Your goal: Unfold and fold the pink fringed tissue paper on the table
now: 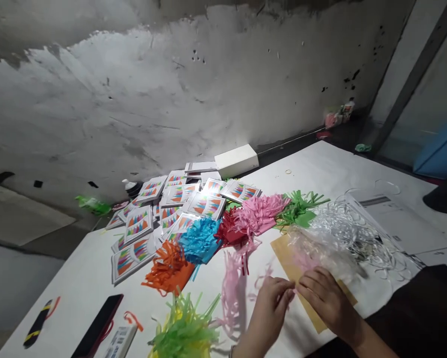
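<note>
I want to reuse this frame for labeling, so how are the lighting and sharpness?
Head view: a bright hotspot washes out the wall while the corners fall dark; the left hand and right hand look slightly soft beside the pink fringed paper; wide-angle lens tilts the table edge.

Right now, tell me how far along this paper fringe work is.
Done, it seems: cut fringe bundles in orange, blue, red, pink and green lie in a row. In hand: left hand and right hand pinch pink strips by a brown sheet. Left: loose strips look unbundled.
</note>
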The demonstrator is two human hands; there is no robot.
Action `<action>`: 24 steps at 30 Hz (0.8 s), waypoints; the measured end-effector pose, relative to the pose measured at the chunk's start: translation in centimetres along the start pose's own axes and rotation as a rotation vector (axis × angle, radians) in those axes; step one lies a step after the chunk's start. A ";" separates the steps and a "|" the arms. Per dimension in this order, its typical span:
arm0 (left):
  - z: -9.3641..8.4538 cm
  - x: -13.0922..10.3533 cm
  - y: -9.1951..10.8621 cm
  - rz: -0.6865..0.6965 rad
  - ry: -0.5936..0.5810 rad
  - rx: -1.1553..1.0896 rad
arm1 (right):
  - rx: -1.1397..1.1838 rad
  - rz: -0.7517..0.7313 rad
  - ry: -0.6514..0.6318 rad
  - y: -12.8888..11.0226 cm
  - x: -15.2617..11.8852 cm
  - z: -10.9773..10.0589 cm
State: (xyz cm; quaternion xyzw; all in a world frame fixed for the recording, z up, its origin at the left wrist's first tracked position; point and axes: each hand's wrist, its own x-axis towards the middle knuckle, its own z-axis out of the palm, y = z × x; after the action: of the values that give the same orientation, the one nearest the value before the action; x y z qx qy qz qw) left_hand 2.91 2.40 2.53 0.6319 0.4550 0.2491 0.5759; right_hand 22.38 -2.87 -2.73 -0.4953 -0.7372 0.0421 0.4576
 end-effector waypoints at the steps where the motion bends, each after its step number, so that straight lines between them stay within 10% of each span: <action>1: 0.5 0.6 0.7 -0.053 -0.056 -0.065 | 0.010 -0.002 0.016 -0.3 0.1 0.0; 11: 4.9 2.7 -1.8 -0.215 0.032 -0.378 | 0.255 0.347 0.240 -1.8 -0.5 0.7; 24: 6.6 5.2 -1.1 0.041 -0.004 0.094 | 0.281 0.547 0.213 3.5 -5.3 2.7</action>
State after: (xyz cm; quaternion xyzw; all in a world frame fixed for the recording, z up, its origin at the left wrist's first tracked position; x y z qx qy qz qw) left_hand 10.48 3.48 -0.99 0.6679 0.4521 0.2381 0.5412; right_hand 23.36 -4.17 -9.44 -0.6085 -0.5117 0.2127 0.5680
